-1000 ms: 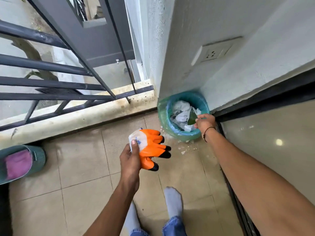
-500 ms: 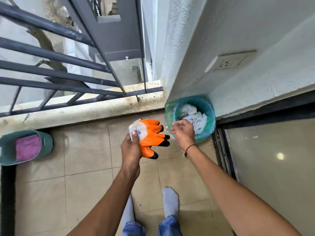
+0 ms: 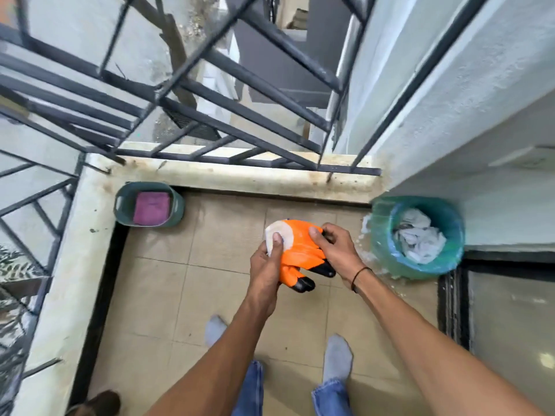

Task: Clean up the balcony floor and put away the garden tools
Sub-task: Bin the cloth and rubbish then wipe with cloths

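Observation:
Orange garden gloves (image 3: 298, 250) with black fingertips and white cuffs hang bunched over the tiled balcony floor (image 3: 210, 280). My left hand (image 3: 265, 268) grips them at the white cuff, thumb on top. My right hand (image 3: 336, 250) clasps the orange palm part from the right. Both hands are closed on the gloves. To the right, a waste bin (image 3: 381, 244) lined with a green bag stands in the corner against the wall, holding crumpled white paper (image 3: 419, 238).
A grey-green tub (image 3: 177, 205) with a purple cloth (image 3: 151, 207) inside sits by the low parapet (image 3: 240, 178). Dark metal railing (image 3: 210, 115) rises above it. White scraps (image 3: 368, 256) lie beside the bin. A sliding-door track (image 3: 453, 298) runs on the right. My socked feet (image 3: 338, 358) stand below.
My right hand left the bin and came across onto the gloves, joining my left hand. The view swung left, so the bin now sits at the right and the tub nearer the middle.

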